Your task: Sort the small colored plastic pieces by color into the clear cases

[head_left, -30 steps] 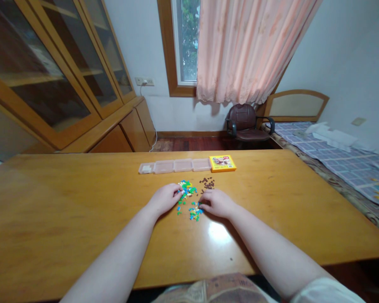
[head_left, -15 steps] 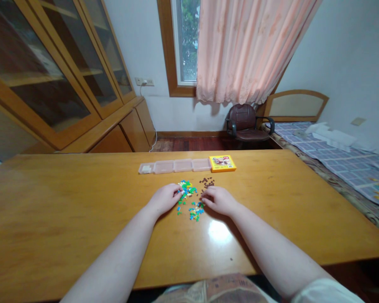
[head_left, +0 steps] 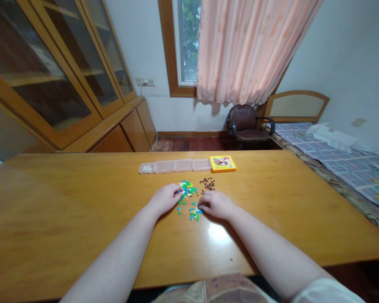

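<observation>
— Where are the hands?

— Both are on the desk (head_left: pixel 82 202), near its middle. The left hand (head_left: pixel 166 200) lies palm down with its fingers (head_left: pixel 176 194) curled against the near left edge of the coloured bricks (head_left: pixel 188 189). The right hand (head_left: pixel 216 205) is just across from it, knuckles up, with its fingertips at the small cluster of the same bricks nearest the person.

— Is either one grasping a piece?

— I cannot tell. The fingers on both hands are bent and bunched at the bricks, but the pieces are too small to show whether one is pinched (the tips hide whatever is under them).

— And the bricks themselves?

— They are scattered loose on the desk between the two hands: green, blue, yellow and white. A separate little pile of brown bricks (head_left: pixel 207 184) lies just beyond the right hand, apart from the coloured ones.

— Anything behind them?

— A long clear tray (head_left: pixel 175 166) with several compartments lies crosswise, and a flat yellow box (head_left: pixel 222 163) touches its right end. Past the desk are a dark chair (head_left: pixel 248 122), a pink curtain (head_left: pixel 246 50), a glass-fronted cabinet (head_left: pixel 50 75) on the left and a bed (head_left: pixel 350 164) on the right.
</observation>
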Action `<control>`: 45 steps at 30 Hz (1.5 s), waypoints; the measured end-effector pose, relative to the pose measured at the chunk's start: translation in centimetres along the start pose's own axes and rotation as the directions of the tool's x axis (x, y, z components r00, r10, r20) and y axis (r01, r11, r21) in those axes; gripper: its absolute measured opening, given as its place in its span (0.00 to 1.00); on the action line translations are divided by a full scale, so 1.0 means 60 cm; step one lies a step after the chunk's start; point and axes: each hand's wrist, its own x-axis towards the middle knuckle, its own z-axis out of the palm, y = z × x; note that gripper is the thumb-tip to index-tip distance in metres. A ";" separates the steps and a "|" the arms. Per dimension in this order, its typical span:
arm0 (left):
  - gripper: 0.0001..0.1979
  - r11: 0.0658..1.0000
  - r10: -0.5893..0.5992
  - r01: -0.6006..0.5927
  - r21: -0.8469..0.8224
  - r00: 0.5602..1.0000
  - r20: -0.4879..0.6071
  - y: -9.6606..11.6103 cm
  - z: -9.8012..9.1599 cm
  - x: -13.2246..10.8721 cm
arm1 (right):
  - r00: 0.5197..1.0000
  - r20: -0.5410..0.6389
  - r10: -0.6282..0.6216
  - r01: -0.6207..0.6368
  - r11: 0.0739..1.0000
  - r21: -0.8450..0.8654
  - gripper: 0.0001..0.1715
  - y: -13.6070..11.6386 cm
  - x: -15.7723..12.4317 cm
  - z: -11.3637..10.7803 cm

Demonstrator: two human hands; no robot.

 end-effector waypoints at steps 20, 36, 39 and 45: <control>0.14 1.000 -0.008 0.008 -0.017 1.000 0.016 0.002 -0.003 -0.001 | 0.991 -0.075 0.115 -0.095 0.969 0.227 0.05 0.006 -0.003 0.015; 0.14 1.000 0.004 -0.004 -0.015 1.000 0.018 0.001 -0.002 0.000 | 0.988 -0.151 0.030 0.005 0.974 0.225 0.05 -0.001 0.000 0.019; 0.14 1.000 0.004 -0.004 -0.011 1.000 0.024 0.002 -0.003 0.000 | 0.990 -0.141 0.026 0.007 0.974 0.228 0.05 -0.003 -0.001 0.017; 0.15 1.000 -0.009 0.009 -0.005 1.000 0.029 0.001 -0.003 -0.001 | 0.911 -0.284 0.298 -0.265 0.952 0.151 0.07 0.018 0.002 0.000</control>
